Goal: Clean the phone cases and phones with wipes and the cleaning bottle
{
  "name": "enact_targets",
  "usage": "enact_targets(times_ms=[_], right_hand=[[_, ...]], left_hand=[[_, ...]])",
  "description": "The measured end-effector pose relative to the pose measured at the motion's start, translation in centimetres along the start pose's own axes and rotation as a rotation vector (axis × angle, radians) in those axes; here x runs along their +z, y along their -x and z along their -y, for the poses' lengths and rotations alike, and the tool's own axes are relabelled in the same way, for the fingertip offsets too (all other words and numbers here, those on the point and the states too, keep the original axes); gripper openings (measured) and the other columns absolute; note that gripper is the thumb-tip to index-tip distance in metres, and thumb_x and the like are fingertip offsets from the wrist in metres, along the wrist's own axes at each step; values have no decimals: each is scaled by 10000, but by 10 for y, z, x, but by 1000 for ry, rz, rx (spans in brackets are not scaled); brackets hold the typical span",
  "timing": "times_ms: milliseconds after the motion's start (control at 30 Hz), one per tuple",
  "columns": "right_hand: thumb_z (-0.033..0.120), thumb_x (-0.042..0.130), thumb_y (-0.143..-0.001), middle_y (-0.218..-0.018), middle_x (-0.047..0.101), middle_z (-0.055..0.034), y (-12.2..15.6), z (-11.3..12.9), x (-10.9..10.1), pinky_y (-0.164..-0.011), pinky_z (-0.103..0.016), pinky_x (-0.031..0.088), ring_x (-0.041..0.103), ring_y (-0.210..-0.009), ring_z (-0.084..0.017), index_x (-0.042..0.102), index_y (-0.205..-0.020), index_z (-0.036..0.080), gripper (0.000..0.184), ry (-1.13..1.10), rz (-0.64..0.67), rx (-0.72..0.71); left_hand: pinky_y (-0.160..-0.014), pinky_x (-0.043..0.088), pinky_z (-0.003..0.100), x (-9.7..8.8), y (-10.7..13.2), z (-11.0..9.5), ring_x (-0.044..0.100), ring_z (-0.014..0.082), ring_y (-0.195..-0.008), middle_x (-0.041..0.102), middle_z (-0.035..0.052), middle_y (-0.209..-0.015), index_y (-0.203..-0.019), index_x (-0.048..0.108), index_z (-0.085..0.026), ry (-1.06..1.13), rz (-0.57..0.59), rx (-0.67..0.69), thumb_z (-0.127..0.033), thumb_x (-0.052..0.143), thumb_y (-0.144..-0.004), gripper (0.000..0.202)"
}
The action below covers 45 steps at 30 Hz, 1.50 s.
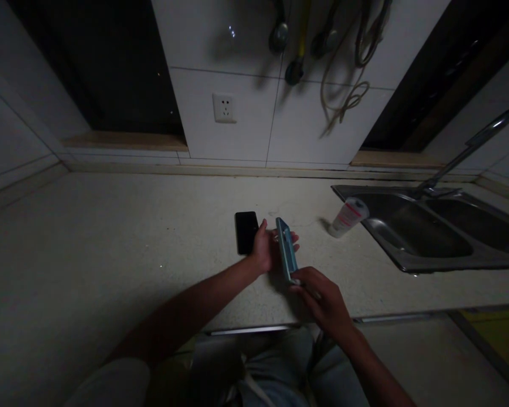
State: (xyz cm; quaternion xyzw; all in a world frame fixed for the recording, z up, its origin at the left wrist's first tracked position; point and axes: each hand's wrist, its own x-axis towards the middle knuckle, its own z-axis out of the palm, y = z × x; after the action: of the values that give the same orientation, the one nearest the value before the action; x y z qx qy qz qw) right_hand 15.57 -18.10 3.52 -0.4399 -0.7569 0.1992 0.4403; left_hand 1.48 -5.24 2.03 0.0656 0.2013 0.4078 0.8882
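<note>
A light blue phone [285,249] is tilted on its edge above the pale countertop [110,237]. My left hand [266,246] lies behind it with the fingers spread against its back. The thumb and fingertips of my right hand [320,299] pinch the phone's near end. A black phone [246,232] lies flat on the counter just left of my left hand, not touched.
A white tube with red print [346,217] lies beside the steel double sink [436,232] at the right, with its tap [466,150] behind. A wall socket [224,107], hanging utensils [297,62] and a cord [348,96] are on the tiled wall. The counter's front edge [254,329] runs near me.
</note>
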Motion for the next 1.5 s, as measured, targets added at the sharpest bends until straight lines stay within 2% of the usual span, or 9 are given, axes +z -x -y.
enact_targets(times_ms=[133,233,433,633,733,900,1133,1333,1500], right_hand=[[425,737,-828,-758,669,-15,1,-5,4,-613,-275,511,617,-662,-167,649,-929,224,242,-425,-280,412],[502,781,-764,-810,688,-18,2,-12,10,-617,-281,521,616,-661,-158,616,-963,235,371,-703,-345,548],[509,861,-672,-862,728,-31,6,-11,15,-781,-411,590,691,-775,-201,638,-920,232,434,-948,-96,676],[412,898,-649,-729,735,-43,6,-8,-9,-696,-322,571,705,-676,-173,711,-866,160,382,-827,121,799],[448,897,-635,-659,724,-42,4,-13,-27,-628,-292,548,670,-601,-158,739,-858,153,402,-696,46,794],[481,912,-569,-759,755,-62,-2,-23,-49,-628,-315,569,678,-652,-189,759,-826,173,429,-495,-280,734],[444,748,-789,-975,754,-79,-32,-35,-41,-772,-388,589,711,-847,-228,736,-994,195,323,-148,-485,402],[284,561,-916,-1073,727,-102,-74,-48,-18,-800,-403,587,681,-971,-246,710,-1058,206,220,211,-313,60],[132,514,-904,-1172,711,-145,-86,-46,0,-906,-438,548,658,-1056,-291,703,-1133,175,299,494,31,43]], left_hand=[[-791,532,342,3,3,0,707,211,-717,730,109,-802,-942,664,-124,-75,58,-23,-416,559,-933,310],[-855,527,373,5,4,1,722,229,-792,751,110,-866,-1009,673,-121,-102,50,-25,-313,595,-905,232],[-958,495,428,9,8,0,706,275,-1019,735,175,-1087,-1175,638,-86,-8,106,-50,-347,476,-938,387],[-870,539,440,10,12,-1,717,256,-830,739,163,-906,-1091,661,-94,51,120,-29,-618,386,-949,608],[-843,550,447,10,13,-1,712,259,-802,733,162,-874,-1072,670,-98,43,125,-33,-711,352,-919,708],[-847,544,447,9,11,-3,717,269,-828,734,166,-893,-1032,680,-111,31,98,-62,-707,333,-924,698],[-829,543,450,6,6,-4,717,284,-832,735,180,-881,-980,682,-82,-13,79,-80,-646,350,-948,655],[-868,535,464,8,5,-2,723,305,-899,747,175,-909,-1055,692,-84,-32,83,-128,-632,356,-954,650],[-864,537,443,12,5,-2,723,300,-888,752,153,-899,-1067,702,-97,10,36,-120,-593,377,-963,602]])
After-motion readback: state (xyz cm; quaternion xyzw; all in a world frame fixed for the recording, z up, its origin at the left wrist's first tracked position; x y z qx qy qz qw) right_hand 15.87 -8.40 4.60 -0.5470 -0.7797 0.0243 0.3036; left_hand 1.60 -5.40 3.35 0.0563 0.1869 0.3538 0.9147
